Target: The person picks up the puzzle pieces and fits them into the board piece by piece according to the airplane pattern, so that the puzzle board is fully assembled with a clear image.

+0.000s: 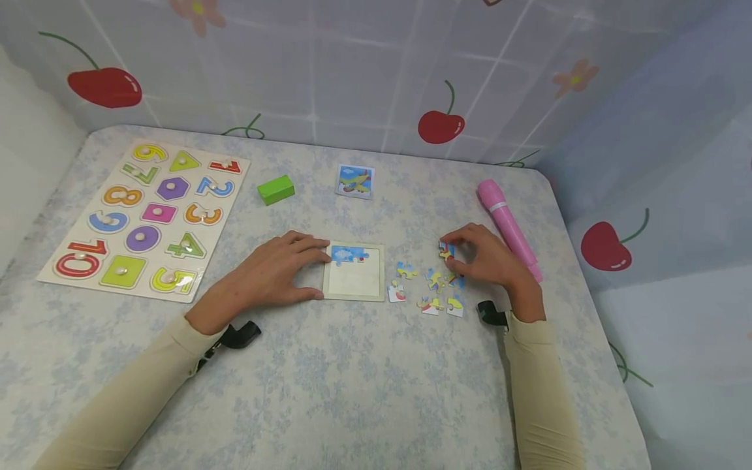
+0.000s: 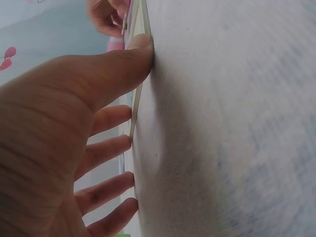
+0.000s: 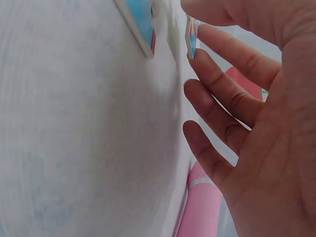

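Note:
My left hand (image 1: pixel 282 269) lies spread beside a square puzzle tray (image 1: pixel 355 299), fingertips at its left edge and the thumb (image 2: pixel 123 66) at the near left corner. Joined blue sky puzzle pieces (image 1: pixel 348 254) fill the tray's upper left part. To the right, my right hand (image 1: pixel 487 254) pinches a blue, yellow and red puzzle piece (image 1: pixel 446 250) between thumb and fingers, and this piece (image 3: pixel 191 38) shows edge-on in the right wrist view. Several loose puzzle pieces (image 1: pixel 435 279) lie between the tray and that hand, one partly hidden under its fingers.
A picture card of a yellow plane (image 1: pixel 355 182) lies behind the tray, with a green block (image 1: pixel 276 190) to its left. The number and shape board (image 1: pixel 147 222) covers the table's left side. Just beyond the right hand is a pink microphone-like toy (image 1: pixel 508 225).

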The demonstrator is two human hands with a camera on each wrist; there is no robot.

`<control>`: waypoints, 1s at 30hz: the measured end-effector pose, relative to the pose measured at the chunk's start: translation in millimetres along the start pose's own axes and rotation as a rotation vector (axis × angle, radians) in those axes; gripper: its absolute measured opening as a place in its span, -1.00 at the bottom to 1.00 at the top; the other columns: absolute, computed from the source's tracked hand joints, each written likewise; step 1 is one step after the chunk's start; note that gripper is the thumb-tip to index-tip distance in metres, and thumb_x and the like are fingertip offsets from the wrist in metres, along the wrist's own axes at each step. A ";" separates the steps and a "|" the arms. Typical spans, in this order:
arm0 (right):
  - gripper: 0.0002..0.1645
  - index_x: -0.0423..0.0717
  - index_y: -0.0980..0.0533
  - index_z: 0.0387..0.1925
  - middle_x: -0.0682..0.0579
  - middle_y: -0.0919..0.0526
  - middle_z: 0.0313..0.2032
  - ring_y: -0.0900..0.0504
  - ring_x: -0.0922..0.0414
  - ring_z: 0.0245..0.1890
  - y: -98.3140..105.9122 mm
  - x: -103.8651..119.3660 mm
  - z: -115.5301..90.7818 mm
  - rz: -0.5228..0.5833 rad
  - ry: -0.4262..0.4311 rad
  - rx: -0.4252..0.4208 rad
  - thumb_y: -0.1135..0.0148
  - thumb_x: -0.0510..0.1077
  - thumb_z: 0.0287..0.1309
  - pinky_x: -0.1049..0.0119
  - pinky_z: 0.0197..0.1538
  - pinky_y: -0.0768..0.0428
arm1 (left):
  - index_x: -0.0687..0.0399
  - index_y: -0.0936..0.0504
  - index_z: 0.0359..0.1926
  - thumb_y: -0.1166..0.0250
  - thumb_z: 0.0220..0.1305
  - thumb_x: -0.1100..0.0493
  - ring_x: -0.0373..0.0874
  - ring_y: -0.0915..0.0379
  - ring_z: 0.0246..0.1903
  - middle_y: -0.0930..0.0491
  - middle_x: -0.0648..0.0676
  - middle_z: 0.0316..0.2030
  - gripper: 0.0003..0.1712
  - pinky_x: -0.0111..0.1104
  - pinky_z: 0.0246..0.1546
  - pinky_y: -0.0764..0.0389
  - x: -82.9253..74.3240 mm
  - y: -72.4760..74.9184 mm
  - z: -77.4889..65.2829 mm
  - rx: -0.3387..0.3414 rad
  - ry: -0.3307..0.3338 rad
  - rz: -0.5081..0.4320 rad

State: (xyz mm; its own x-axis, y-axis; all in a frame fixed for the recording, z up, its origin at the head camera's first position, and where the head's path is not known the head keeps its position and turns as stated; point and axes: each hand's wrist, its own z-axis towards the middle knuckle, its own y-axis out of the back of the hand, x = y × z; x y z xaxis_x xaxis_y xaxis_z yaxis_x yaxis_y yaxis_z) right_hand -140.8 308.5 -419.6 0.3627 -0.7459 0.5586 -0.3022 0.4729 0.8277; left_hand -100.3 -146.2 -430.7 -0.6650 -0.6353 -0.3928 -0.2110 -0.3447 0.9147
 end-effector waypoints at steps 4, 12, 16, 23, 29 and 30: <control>-0.53 -0.14 -0.71 0.17 -0.10 -0.69 0.07 -0.58 -0.06 0.13 0.3 4.6 1.5 0.001 0.014 0.002 -0.55 -0.21 0.21 -0.09 0.31 -0.47 | 0.02 -0.68 0.33 -0.64 0.16 -0.25 0.15 -0.38 0.40 -0.48 0.09 0.49 -0.19 0.11 0.26 -0.53 -0.5 -0.3 -0.2 -0.004 -0.004 0.001; -0.53 -0.10 -0.72 0.19 -0.06 -0.70 0.10 -0.57 -0.05 0.16 -3.1 16.5 8.6 0.020 0.032 0.019 -0.53 -0.18 0.24 -0.10 0.35 -0.45 | 0.02 -0.67 0.34 -0.64 0.17 -0.24 0.16 -0.38 0.40 -0.48 0.09 0.49 -0.19 0.11 0.27 -0.53 -1.5 1.1 -0.3 -0.002 0.003 0.001; -0.54 -0.09 -0.72 0.18 -0.04 -0.71 0.09 -0.58 -0.03 0.15 -5.4 22.2 14.8 0.021 0.074 0.022 -0.54 -0.17 0.24 -0.08 0.33 -0.46 | 0.04 -0.68 0.32 -0.66 0.15 -0.22 0.17 -0.39 0.39 -0.50 0.11 0.47 -0.20 0.12 0.24 -0.54 -1.7 0.9 -0.1 -0.018 -0.006 0.002; -0.57 -0.11 -0.74 0.15 -0.03 -0.73 0.04 -0.60 -0.03 0.09 -6.8 32.9 28.1 0.012 0.132 0.033 -0.53 -0.16 0.24 -0.08 0.27 -0.52 | 0.04 -0.68 0.33 -0.65 0.17 -0.22 0.18 -0.39 0.39 -0.49 0.12 0.47 -0.20 0.14 0.22 -0.55 -2.3 1.6 0.6 -0.014 -0.008 0.001; -0.57 -0.09 -0.74 0.15 -0.01 -0.72 0.06 -0.59 -0.04 0.15 -7.3 44.4 38.2 0.021 0.128 0.052 -0.53 -0.14 0.25 -0.07 0.33 -0.48 | 0.04 -0.67 0.34 -0.64 0.18 -0.23 0.18 -0.38 0.40 -0.48 0.12 0.49 -0.20 0.13 0.25 -0.54 -2.2 2.2 -0.4 -0.004 -0.005 0.003; -0.56 -0.08 -0.74 0.16 -0.01 -0.72 0.06 -0.58 -0.04 0.16 -7.8 46.1 39.6 0.017 0.126 0.056 -0.53 -0.13 0.25 -0.06 0.34 -0.47 | 0.04 -0.67 0.34 -0.64 0.18 -0.23 0.18 -0.38 0.41 -0.48 0.12 0.49 -0.20 0.13 0.26 -0.53 -2.2 2.4 -0.7 -0.002 -0.002 0.003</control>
State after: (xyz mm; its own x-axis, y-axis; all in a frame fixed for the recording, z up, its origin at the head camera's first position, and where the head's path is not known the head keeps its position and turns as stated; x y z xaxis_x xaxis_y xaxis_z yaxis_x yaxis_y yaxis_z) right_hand -156.6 251.8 -402.4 0.4635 -0.6717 0.5780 -0.3568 0.4556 0.8156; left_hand -98.8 -146.1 -427.7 -0.6672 -0.6346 -0.3900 -0.2080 -0.3441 0.9156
